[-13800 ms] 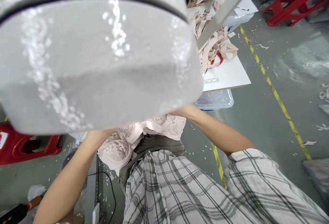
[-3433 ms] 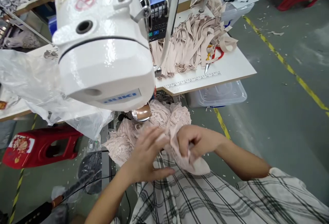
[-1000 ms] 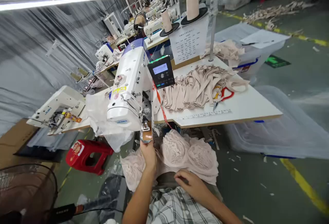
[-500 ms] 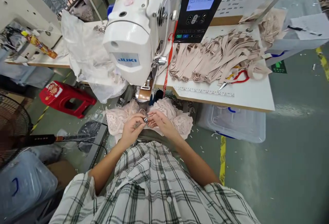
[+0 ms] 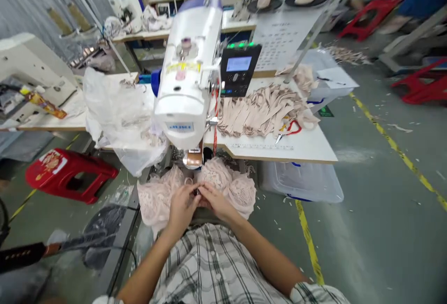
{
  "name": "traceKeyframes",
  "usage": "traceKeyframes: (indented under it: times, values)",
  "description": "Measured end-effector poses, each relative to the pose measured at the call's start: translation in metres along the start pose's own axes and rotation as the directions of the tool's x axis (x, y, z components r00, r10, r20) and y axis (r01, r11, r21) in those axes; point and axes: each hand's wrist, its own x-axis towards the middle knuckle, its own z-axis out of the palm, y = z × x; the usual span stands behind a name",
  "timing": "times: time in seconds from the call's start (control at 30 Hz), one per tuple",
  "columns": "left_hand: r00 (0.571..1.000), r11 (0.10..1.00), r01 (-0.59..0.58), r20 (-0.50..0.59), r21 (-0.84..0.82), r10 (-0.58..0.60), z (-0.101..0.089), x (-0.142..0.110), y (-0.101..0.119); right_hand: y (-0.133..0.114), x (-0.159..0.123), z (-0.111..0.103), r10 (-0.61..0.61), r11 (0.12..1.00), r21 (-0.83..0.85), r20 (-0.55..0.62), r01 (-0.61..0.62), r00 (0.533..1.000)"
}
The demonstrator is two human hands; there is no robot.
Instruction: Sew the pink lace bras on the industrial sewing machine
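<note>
Head view: the left hand (image 5: 181, 208) and the right hand (image 5: 216, 203) meet above the lap, just in front of the white sewing machine (image 5: 188, 80). The left fingers are drawn narrow and hold a small dark part (image 5: 196, 192), apparently metal, at their tips. The right fingers are bent against the same spot; whether they also grip the part cannot be told (the fingertips cover most of it). Pale pink lace bra cups (image 5: 240, 191) lie to either side of the hands, in front of the waist. Handling, as judged: the part should be light, stiff and smooth enough to slip; pinch it by its outer edge between thumb and forefinger. The lace should be light, soft and prone to snagging; take hold at a firm cup edge, not at the open mesh. On the bench (image 5: 307, 150), right of the machine, lie bundled fabric straps (image 5: 247, 113), with red-handled scissors (image 5: 289, 127) beside them; a translucent plastic bin (image 5: 307, 183) stands below the front edge.
</note>
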Motion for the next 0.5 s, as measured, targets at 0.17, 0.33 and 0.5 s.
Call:
traceKeyframes:
  times: [0.17,0.33,0.5]
  values:
    - [0.997,0.991,0.08,0.02,-0.109,-0.078,-0.024,0.011,0.003,0.004,0.003,-0.01,-0.006,1.0,0.003,-0.082,0.007,0.997]
    - [0.963,0.838,0.245,0.019,-0.488,-0.27,-0.118,0.065,0.046,-0.07,-0.013,-0.037,-0.249,0.93,-0.329,-0.232,0.165,0.94]
    - [0.951,0.963,-0.216,-0.257,-0.158,0.171,-0.197,0.196,0.151,-0.212,-0.012,-0.015,-0.636,0.695,-0.586,-0.233,0.415,0.736]
